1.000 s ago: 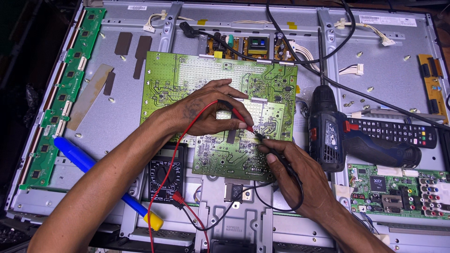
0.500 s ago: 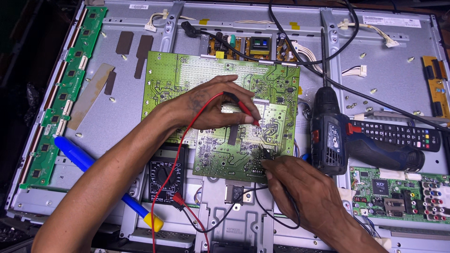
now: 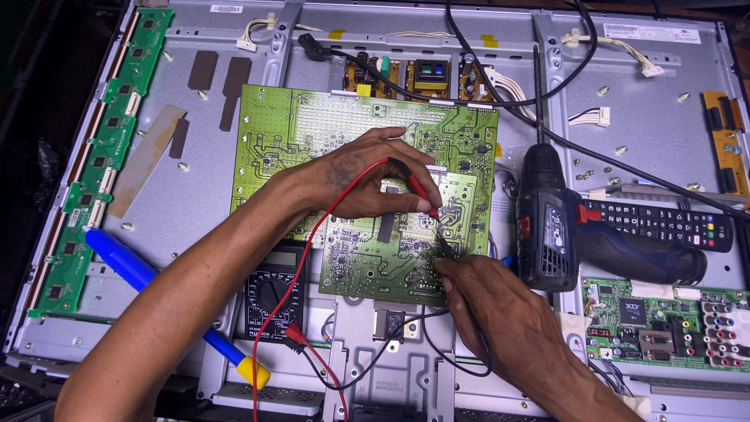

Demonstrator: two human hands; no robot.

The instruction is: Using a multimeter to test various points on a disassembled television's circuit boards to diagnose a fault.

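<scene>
A slim red plastic multimeter probe slants down onto a flat green printed circuit board, tip touching it. A thin black plastic probe touches the same board just below, their tips close together.

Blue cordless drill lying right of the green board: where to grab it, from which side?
Probably by the handle of the drill, which lies flat pointing right, below the remote control. Come from above and the right; the right hand crowds its left.

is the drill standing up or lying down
Lying down: the drill rests on its side on the metal panel, handle stretched toward the remote.
</scene>
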